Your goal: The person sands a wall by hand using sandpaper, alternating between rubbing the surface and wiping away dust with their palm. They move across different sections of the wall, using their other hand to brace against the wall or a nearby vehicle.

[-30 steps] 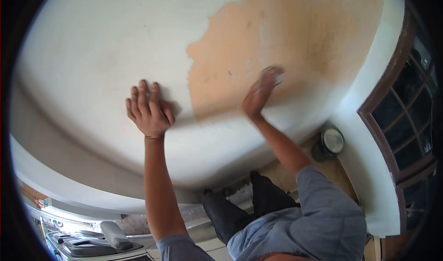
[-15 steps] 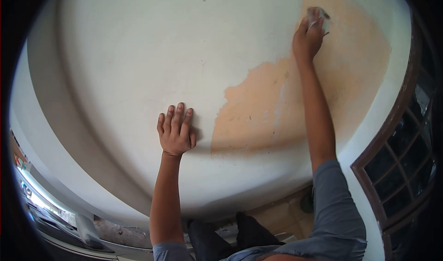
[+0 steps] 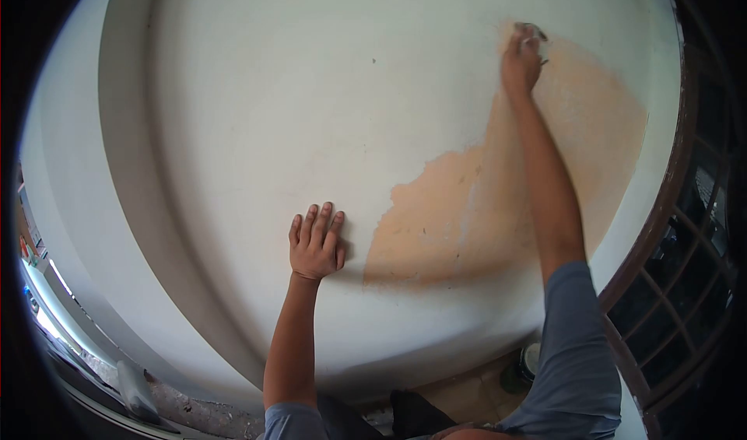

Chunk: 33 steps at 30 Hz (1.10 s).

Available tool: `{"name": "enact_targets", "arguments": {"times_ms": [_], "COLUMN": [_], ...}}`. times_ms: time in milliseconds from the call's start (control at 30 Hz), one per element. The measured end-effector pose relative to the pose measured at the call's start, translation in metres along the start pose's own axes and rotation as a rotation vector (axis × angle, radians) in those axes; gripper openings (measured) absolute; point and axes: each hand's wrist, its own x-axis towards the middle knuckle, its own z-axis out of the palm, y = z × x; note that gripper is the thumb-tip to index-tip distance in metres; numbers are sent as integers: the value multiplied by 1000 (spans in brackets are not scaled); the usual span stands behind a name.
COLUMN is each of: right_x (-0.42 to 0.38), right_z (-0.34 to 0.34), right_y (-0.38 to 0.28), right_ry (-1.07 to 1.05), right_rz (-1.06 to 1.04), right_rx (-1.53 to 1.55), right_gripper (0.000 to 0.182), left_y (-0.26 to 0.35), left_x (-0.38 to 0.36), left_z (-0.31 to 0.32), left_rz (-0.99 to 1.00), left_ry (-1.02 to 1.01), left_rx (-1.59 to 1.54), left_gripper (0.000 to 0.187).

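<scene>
My left hand (image 3: 317, 247) lies flat on the white wall (image 3: 257, 105), fingers stretched upward, holding nothing. Just right of it begins a peach-coloured patch (image 3: 436, 222) with a ragged edge and a few grey marks. High on the right, my right hand (image 3: 521, 68) is closed around a small piece of sandpaper (image 3: 533, 42), pale with a dark edge, pressed against the wall at the upper edge of the patch. Motion blurs the fingers there, and the hand hides part of the sheet.
A dark window grille (image 3: 661, 292) in a brown frame stands at the right. On the tiled floor (image 3: 467, 397) below is a green container with a pale top (image 3: 531, 361). A rounded wall edge (image 3: 136, 175) runs down the left side.
The view has shifted, so the wall sits lower and further right. My right hand has moved with the sandpaper toward the left edge of the patch. My left hand stays planted.
</scene>
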Motion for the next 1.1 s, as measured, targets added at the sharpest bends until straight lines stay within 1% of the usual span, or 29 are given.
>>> {"name": "enact_targets", "arguments": {"times_ms": [33, 67, 100, 133, 167, 200, 267, 333, 367, 400, 433, 467, 500, 533, 567, 600, 633, 667, 700, 767, 800, 833, 867, 900, 933, 1000, 1033, 1067, 1100], "right_x": [-27, -69, -122, -180, -226, -222, -190, -113, -72, -33, -11, -17, -25, -52, -101, -152, -196, -210, -212, -161, -126, -88, -48, -18, -21, -38, -75, -134, -195], "right_z": [16, 7, 12, -8, -21, -26, -25, -14, -3, -8, -3, 10, 20, 30, 26, 11, 1, -4, -7, -11, -11, 0, 8, 1, 11, 35, 29, 24, 11], "right_y": [-4, -36, -47, -69, -75, -71, -62, -40, -28, -24, -15, -12, -27, -41, -73, -111, -126, -131, -134, -113, -98, -74, -54, -43, -50, -58, -93, -135, -167], "right_ry": [64, -170, -192, -374, -594, -599, -701, -422, -281, -299, -91, -1, 91, 16, -62, -282, -466, -492, -510, -583, -501, -430, -300, -264, -256, 157, -40, -163, -574], "right_rz": [-281, -188, -564, -854, -984, -978, -1198, -980, -746, -343, -163, -193, -218, -336, -458, -656, -912, -959, -1009, -1165, -1118, -903, -669, -280, -283, -290, -370, -565, -806], "right_rx": [-85, 46, 29, -10, 182, 173, 250, 168, 95, 173, 51, -42, -121, -92, -60, -92, 88, 131, 171, 95, 28, 61, 65, 260, 271, -211, -55, -34, -3], "right_gripper": [39, 39, 38, 39, 43, 43, 44, 37, 34, 34, 36, 37, 38, 40, 41, 41, 39, 39, 38, 38, 36, 36, 35, 34, 34, 33, 35, 35, 36], "left_y": [0, -2, -4, -6, -4, -3, -2, -3, -3, -3, 0, 3, 3, 0, -2, -1, 0, -2, -6, -21, -32, -43, -47, -50, -54, -51, -51, -52, -54], "left_x": [1, 2, 1, 0, 0, 4, 5, 3, 2, 2, 2, 3, 4, 4, 4, 4, 4, 2, -6, -35, -47, -57, -63, -66, -64, -69, -71, -71, -73], "left_z": [-1, -2, -3, -2, -1, -6, -5, -3, -3, -3, -3, -3, -3, -6, -9, -11, -12, -13, -13, -20, -29, -33, -31, -29, -28, -29, -31, -30, -29], "left_rz": [4, 8, 8, 8, 11, 0, 1, 11, 6, -1, -9, -11, -18, -23, -27, -34, -37, -66, -64, -96, -174, -288, -333, -374, -371, -361, -354, -355, -354], "left_ry": [0, -7, -8, -14, -25, -26, -19, -9, -5, -7, -10, -2, -7, -22, -26, -57, -85, -145, -137, -95, -96, -65, -3, 54, 63, 59, 55, 51, 48], "left_rx": [-12, -24, -12, -25, -51, -14, -13, -22, -19, -20, -24, -19, -49, -72, -46, -63, -88, -118, -112, -87, -60, -53, -15, 21, 31, 19, 28, 22, 14], "left_gripper": [50, 50, 50, 50, 50, 45, 44, 49, 49, 48, 48, 48, 48, 48, 48, 48, 48, 49, 49, 50, 49, 51, 52, 53, 53, 54, 54, 55, 55]}}
